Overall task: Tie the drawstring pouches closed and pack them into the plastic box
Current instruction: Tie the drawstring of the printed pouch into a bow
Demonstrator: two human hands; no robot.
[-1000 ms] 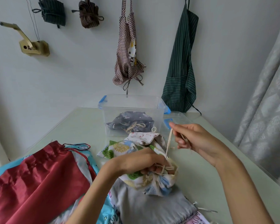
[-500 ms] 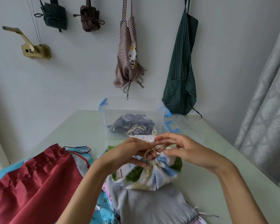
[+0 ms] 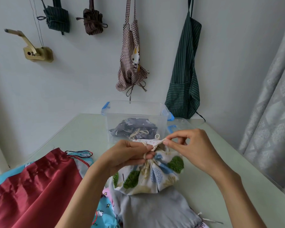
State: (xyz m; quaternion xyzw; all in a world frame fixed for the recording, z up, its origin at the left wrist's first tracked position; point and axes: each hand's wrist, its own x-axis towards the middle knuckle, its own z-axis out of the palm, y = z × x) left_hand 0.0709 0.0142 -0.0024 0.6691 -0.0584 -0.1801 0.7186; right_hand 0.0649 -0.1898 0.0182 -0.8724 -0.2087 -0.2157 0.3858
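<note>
Domestic room used for sewing or household cloth work. A pale painted wall carries a dark green pinstriped bib apron, a brown gingham apron with a cartoon cat patch and two small bundled fabric bags, one green and one brown, all hung by their straps. A brass-coloured wall bracket with a crank arm is fixed at left. A grey patterned curtain falls at right. A pale green glass-topped table bears a clear plastic storage box with blue latches and assorted printed cloth pouches
</note>
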